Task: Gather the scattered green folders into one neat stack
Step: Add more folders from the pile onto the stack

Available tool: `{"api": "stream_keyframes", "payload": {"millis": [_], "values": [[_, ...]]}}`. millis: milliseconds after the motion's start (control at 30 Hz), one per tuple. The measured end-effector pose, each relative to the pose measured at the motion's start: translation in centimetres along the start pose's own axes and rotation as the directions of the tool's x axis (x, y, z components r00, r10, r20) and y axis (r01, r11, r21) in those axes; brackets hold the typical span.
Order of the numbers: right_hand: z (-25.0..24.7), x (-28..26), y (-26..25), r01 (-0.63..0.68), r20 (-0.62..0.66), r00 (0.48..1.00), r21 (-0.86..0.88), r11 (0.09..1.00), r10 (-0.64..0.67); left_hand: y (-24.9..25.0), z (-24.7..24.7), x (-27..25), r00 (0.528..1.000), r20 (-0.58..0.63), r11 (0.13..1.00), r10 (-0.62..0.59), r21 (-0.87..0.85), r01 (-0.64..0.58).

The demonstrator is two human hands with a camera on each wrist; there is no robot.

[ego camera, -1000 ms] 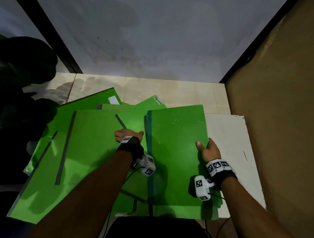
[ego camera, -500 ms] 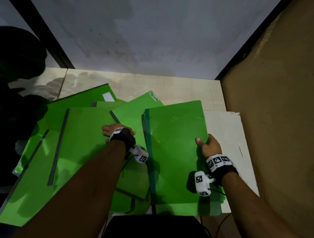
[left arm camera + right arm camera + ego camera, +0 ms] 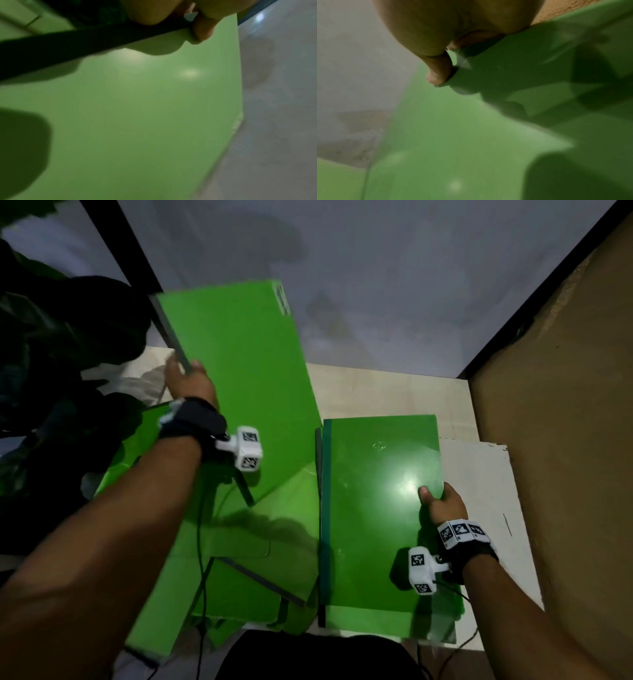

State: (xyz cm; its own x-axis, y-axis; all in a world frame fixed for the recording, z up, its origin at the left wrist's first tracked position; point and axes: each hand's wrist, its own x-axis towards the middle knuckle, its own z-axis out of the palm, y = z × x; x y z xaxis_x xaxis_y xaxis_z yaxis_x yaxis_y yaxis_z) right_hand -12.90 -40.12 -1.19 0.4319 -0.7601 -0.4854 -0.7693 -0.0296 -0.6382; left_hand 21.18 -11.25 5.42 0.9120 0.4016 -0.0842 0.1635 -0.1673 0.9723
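Observation:
My left hand [image 3: 186, 378] grips the dark spine edge of a green folder [image 3: 239, 378] and holds it raised and tilted above the table; in the left wrist view a thumb [image 3: 202, 31] pinches that folder [image 3: 137, 108] at its dark edge. My right hand [image 3: 442, 501] holds the right edge of the stacked green folder [image 3: 376, 508], thumb on top. The right wrist view shows the thumb [image 3: 438, 70] pressed on the folder [image 3: 471, 135]. Several more green folders [image 3: 260, 542] lie overlapped at the lower left.
The folders lie on a light wooden tabletop [image 3: 394, 392] with a white board [image 3: 479, 508] under the right stack. A grey wall [image 3: 376, 285] stands behind, a brown panel [image 3: 565, 440] at the right. Dark plant leaves [image 3: 51, 354] crowd the left.
My left hand took hold of a folder from the left pile and lifted it up and tilted it. The right hand stayed on the right folder's edge.

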Motion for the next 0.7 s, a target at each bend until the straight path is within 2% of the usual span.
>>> {"api": "stream_keyframes", "payload": {"millis": [67,100,200,267,300,367,467,600,700], "values": [[0.2,0.1,0.1,-0.03,0.0,1.0,0.037,0.999,0.03,3.0,-1.8,3.5,0.994,-0.078,0.989,0.08,-0.117,-0.089],[0.2,0.0,0.1,-0.04,0.006,0.999,0.059,0.997,0.04,4.0,-2.4,4.5,0.992,-0.05,0.983,0.12,-0.132,-0.125],[0.3,0.1,-0.1,-0.028,0.022,0.999,0.092,0.995,0.026,5.2,-3.4,3.3,0.966,0.202,0.985,0.164,-0.08,-0.151],[0.2,0.1,-0.8,-0.004,0.043,0.999,0.118,0.993,-0.001,3.1,-3.3,0.1,0.926,0.367,0.996,0.089,-0.004,-0.094],[0.2,-0.1,-1.4,0.015,0.056,0.998,0.126,0.992,-0.022,1.7,-3.1,-1.7,0.915,0.397,0.998,0.064,-0.019,-0.061],[0.4,-0.1,-2.7,0.055,0.082,0.994,0.163,0.985,-0.069,-0.8,-2.8,-5.5,0.913,0.408,0.999,0.001,-0.039,0.017],[1.1,-1.0,-5.2,0.072,0.109,0.989,0.264,0.962,-0.103,-2.6,-3.3,-9.4,0.917,0.383,0.994,-0.109,0.055,0.095],[4.0,-3.4,-7.6,0.134,0.148,0.968,0.378,0.916,-0.203,-3.7,-4.6,-10.6,0.859,0.484,0.986,-0.165,0.056,0.158],[6.5,-4.7,-7.2,0.148,0.233,0.943,0.345,0.927,-0.238,-5.1,-6.5,-10.9,0.795,0.576,0.982,-0.188,0.128,0.14]]}}
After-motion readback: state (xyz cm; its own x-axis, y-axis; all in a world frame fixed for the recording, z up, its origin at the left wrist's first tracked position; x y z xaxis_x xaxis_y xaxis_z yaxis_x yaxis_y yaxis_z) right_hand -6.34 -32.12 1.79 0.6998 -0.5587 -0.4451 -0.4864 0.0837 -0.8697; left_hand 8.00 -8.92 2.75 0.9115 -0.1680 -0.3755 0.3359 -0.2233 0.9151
